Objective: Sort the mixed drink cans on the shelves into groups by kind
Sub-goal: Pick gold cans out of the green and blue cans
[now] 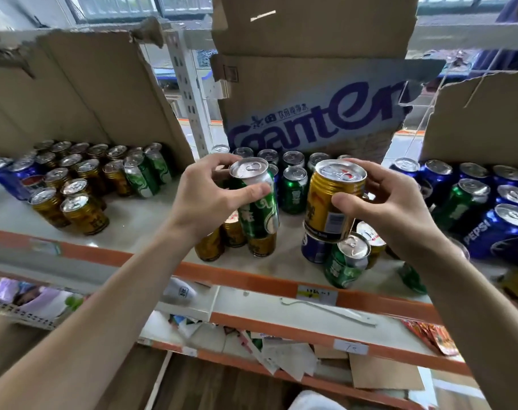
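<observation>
Holding a green can (259, 214) in the left grip (210, 199), thumb and fingers curling round its top. Clamping the right grip (393, 208) round a gold can (325, 199) just beside it. Keeping both above the shelf (139, 220), between mostly gold cans (74, 187) on the left and blue cans (488, 202) on the right.

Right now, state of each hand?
Left hand: grips a green can, lifted.
Right hand: grips a gold can, lifted.

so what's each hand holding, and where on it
The left hand grips a green can around its upper side, just below the rim. The right hand grips a gold can likewise, near its top.
</observation>
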`<state>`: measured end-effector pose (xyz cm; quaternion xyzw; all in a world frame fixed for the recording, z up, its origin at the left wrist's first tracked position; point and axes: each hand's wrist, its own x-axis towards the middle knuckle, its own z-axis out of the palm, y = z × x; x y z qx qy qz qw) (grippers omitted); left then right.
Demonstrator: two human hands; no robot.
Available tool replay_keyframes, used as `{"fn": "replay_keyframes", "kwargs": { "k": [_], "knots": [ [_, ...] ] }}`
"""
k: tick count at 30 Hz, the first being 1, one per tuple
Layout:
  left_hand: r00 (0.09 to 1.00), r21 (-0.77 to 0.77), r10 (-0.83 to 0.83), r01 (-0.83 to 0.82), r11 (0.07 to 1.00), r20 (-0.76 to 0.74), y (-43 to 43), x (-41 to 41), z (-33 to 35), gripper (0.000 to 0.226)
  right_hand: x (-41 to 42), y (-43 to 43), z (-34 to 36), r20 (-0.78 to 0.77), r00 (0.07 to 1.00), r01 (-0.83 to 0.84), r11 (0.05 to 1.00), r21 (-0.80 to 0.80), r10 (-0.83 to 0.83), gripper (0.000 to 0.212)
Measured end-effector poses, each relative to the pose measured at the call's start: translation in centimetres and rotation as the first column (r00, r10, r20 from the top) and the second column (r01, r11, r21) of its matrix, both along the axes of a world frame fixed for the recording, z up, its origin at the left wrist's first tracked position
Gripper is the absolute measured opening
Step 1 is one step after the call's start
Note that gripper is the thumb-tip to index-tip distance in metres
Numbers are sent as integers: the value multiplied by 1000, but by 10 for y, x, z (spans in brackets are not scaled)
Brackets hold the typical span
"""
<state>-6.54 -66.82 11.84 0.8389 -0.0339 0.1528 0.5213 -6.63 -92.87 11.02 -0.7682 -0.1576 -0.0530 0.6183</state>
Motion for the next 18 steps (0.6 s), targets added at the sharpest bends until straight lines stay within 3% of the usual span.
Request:
{"fn": "replay_keyframes", "kwargs": {
  "k": [4,14,18],
  "knots": [
    [1000,87,3,-3,996,2,-13,30,-7,57,21,-5,0,-18,999,-35,998,59,36,41],
    [997,185,-28,42,982,-75,-40,91,-42,56,75,-19,8,-30,994,-105,991,77,108,53],
    [998,186,11,2,982,-64,-46,102,-50,55,86,-28,-3,-87,990,-100,988,120,111,42]
  ]
}}
